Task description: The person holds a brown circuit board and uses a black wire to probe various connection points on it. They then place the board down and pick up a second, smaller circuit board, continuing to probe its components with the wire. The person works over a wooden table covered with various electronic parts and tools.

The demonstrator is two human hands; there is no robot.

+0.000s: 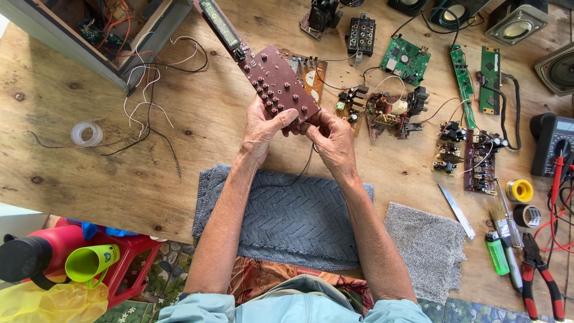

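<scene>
A long dark brown circuit board [272, 75] with rows of small push buttons and a narrow display strip at its far end is held up over the wooden table [72, 155]. My left hand [263, 128] grips its near end from the left, thumb across the buttons. My right hand [333, 139] holds the same near end from the right, fingers curled by a thin black wire [304, 170] that hangs down over a grey towel [287, 218].
Several loose circuit boards [406, 60] lie at the right, with speakers [517, 21], a multimeter [553, 143], pliers [541, 272], a brush, a green lighter [496, 252], a knife blade [457, 210] and tape rolls. An opened device case [89, 36] with trailing wires stands at upper left.
</scene>
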